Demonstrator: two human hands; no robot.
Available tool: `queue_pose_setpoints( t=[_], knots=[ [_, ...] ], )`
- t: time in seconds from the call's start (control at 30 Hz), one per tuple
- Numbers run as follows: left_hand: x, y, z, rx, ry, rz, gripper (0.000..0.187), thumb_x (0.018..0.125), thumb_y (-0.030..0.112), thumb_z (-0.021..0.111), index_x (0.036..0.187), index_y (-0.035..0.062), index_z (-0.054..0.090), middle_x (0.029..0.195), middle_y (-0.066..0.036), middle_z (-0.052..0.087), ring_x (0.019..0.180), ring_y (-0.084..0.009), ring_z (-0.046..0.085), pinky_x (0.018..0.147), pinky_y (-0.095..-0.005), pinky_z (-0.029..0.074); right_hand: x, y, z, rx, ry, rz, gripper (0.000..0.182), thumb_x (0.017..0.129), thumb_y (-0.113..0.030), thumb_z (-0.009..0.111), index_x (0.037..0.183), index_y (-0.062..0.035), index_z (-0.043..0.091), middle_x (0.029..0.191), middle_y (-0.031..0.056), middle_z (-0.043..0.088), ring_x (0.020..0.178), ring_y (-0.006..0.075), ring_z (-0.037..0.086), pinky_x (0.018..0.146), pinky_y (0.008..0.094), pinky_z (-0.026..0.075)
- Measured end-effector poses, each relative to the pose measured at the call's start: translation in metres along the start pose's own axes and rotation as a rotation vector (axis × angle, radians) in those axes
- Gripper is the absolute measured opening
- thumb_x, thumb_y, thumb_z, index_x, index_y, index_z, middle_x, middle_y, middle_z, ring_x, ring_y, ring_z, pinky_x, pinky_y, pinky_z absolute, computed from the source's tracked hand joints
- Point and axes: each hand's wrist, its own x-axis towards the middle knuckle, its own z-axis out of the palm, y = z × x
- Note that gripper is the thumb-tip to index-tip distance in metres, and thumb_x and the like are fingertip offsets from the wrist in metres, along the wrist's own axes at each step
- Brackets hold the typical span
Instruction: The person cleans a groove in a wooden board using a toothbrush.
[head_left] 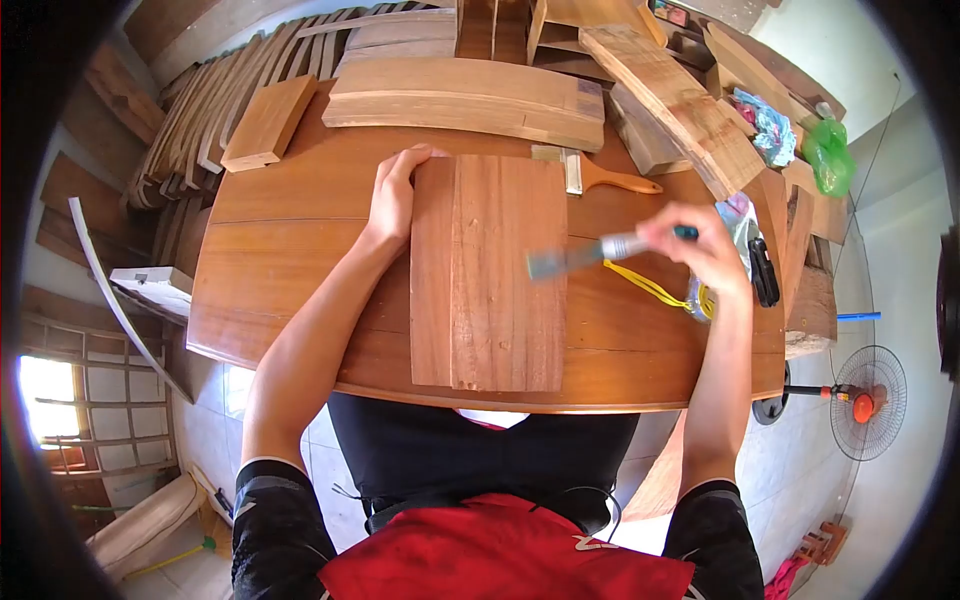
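Note:
A reddish-brown wooden block (507, 275) with a lengthwise step on its face lies before me on the table. My left hand (396, 195) is at its upper left corner, fingers curled around the edge and partly hidden. Over the right part of the table, my right hand (695, 245) is closed on a blurred, flat-bladed tool that looks like a chisel (575, 260), with a pale collar and a dark green handle end. Its blade tip overlaps the block's right side; contact cannot be made out. A flat paintbrush (610, 180) with an orange handle lies beyond the block.
A thick curved timber (465, 100) and a small block (268, 122) lie at the table's far side. A long plank (675, 105) slants at the right. Near my right hand are a yellow cord (650, 284) and a black object (764, 272). A fan (868, 402) stands right.

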Motion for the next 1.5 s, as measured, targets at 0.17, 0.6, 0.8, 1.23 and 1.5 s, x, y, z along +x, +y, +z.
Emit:
queue_pose_setpoints(
  t=[0.17, 0.6, 0.8, 1.23, 1.5],
  knots=[
    [-0.003, 0.003, 0.000, 0.004, -0.027, -0.014, 0.033, 0.096, 0.021, 0.046, 0.091, -0.0035, 0.069, 0.092, -0.010, 0.070, 0.086, -0.0163, 0.062, 0.081, -0.0287, 0.047, 0.001, 0.003, 0.007, 0.199, 0.249, 0.227, 0.014, 0.089, -0.015, 0.074, 0.097, -0.0035, 0.074, 0.081, -0.0008, 0.067, 0.061, 0.0035, 0.050, 0.052, 0.0206, 0.034],
    [0.010, -0.016, -0.015, 0.422, -0.101, 0.353, 0.034, 0.096, 0.017, 0.043, 0.099, -0.0023, 0.071, 0.103, -0.016, 0.072, 0.097, -0.0239, 0.066, 0.091, -0.0357, 0.049, 0.000, -0.003, 0.007, 0.122, 0.292, 0.309, 0.015, 0.090, -0.014, 0.073, 0.102, -0.0065, 0.075, 0.082, -0.0030, 0.067, 0.064, 0.0021, 0.049, 0.052, 0.0193, 0.036],
    [0.013, -0.021, -0.012, 0.270, -0.092, 0.205, 0.035, 0.098, 0.024, 0.047, 0.096, -0.0020, 0.069, 0.093, -0.010, 0.070, 0.091, -0.0163, 0.061, 0.083, -0.0312, 0.048, 0.001, 0.005, 0.012, 0.190, 0.351, 0.276, 0.017, 0.093, -0.011, 0.069, 0.107, -0.0025, 0.071, 0.074, -0.0062, 0.057, 0.055, 0.0000, 0.039, 0.047, 0.0188, 0.024],
    [0.007, -0.007, -0.006, 0.172, -0.130, 0.077, 0.057, 0.096, 0.049, 0.056, 0.094, -0.0058, 0.070, 0.073, -0.006, 0.061, 0.075, -0.0117, 0.054, 0.070, -0.0321, 0.046, -0.004, -0.004, 0.006, -0.071, 0.006, 0.275, 0.019, 0.094, -0.012, 0.068, 0.102, 0.0054, 0.070, 0.087, 0.0038, 0.071, 0.082, 0.0091, 0.060, 0.075, 0.0255, 0.048],
    [0.013, -0.026, -0.016, 0.058, -0.105, 0.198, 0.037, 0.099, 0.030, 0.052, 0.096, -0.0027, 0.070, 0.095, -0.007, 0.066, 0.085, -0.0140, 0.058, 0.082, -0.0292, 0.047, -0.004, 0.000, 0.008, -0.075, -0.049, -0.030, 0.017, 0.091, -0.013, 0.071, 0.098, 0.0020, 0.072, 0.089, 0.0087, 0.074, 0.083, 0.0145, 0.068, 0.075, 0.0291, 0.052]
  ],
)
